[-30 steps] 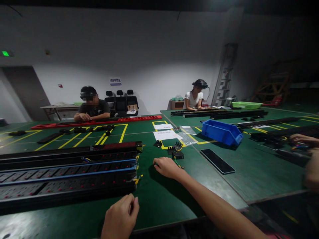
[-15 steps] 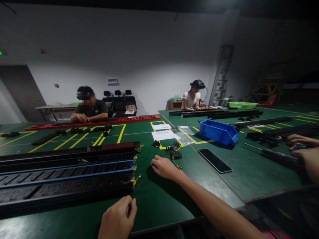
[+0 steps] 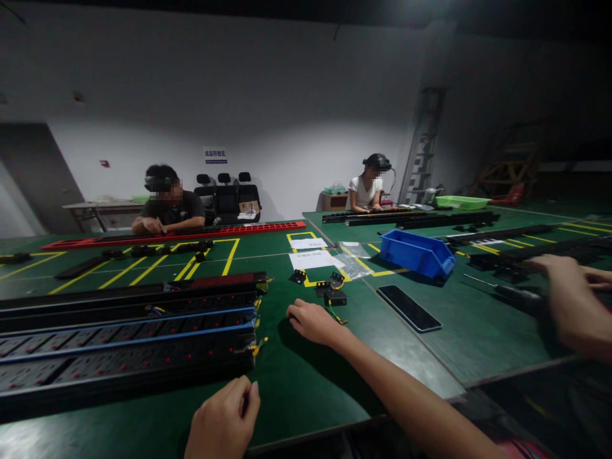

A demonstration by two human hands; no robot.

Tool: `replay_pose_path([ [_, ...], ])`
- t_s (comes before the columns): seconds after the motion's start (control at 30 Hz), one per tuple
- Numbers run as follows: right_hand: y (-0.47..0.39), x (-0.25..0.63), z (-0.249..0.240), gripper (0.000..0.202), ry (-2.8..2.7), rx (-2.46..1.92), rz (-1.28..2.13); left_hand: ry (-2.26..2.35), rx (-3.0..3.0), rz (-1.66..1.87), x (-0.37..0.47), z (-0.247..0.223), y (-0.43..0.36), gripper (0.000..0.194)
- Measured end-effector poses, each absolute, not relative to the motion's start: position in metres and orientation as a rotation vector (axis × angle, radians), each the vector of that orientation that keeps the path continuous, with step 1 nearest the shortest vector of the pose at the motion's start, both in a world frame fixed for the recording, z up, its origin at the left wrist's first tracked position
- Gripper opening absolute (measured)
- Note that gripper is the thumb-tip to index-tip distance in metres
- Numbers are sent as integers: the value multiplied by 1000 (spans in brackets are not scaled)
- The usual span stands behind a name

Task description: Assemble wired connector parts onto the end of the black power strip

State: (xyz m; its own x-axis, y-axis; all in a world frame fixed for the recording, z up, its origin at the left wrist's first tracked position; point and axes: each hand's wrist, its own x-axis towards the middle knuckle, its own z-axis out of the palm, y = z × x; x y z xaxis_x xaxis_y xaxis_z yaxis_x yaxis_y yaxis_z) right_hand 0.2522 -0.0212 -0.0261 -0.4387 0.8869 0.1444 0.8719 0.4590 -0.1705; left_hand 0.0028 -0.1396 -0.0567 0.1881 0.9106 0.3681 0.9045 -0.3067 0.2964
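Near the table's front edge rests my left hand [image 3: 222, 417], its fingers curled into a loose fist with nothing visible in them. My right hand [image 3: 313, 322] lies on the green tabletop with fingers bent under, and no object shows in its grasp. Just beyond it are a small black block with a green-yellow wire [image 3: 335, 298] and small black brackets [image 3: 299, 276]. Left of my hands lie long black power strips [image 3: 143, 360] with red dots, blue edges and yellow wire ends. To the right of my right hand, a phone [image 3: 408, 308] lies face up.
A blue bin [image 3: 417, 253] stands beyond the phone, beside paper sheets [image 3: 313, 259] and clear plastic bags [image 3: 354, 264]. At right, a co-worker's hands [image 3: 571, 299] are over black parts near a screwdriver [image 3: 516, 294]. Two people sit across the table; a red rail [image 3: 258, 228] lies there.
My hands have kept their pose while the view shifted slightly. The co-worker's hand at right has come off the screwdriver, which now lies on the table, and moved to the black parts.
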Motion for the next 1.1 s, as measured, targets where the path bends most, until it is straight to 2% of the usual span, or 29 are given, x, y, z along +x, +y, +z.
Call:
replay_pose_path([
  [1.1,-17,254,-33,20,-2482,-1492,133,1840,2491,805,1,-61,-138,39],
])
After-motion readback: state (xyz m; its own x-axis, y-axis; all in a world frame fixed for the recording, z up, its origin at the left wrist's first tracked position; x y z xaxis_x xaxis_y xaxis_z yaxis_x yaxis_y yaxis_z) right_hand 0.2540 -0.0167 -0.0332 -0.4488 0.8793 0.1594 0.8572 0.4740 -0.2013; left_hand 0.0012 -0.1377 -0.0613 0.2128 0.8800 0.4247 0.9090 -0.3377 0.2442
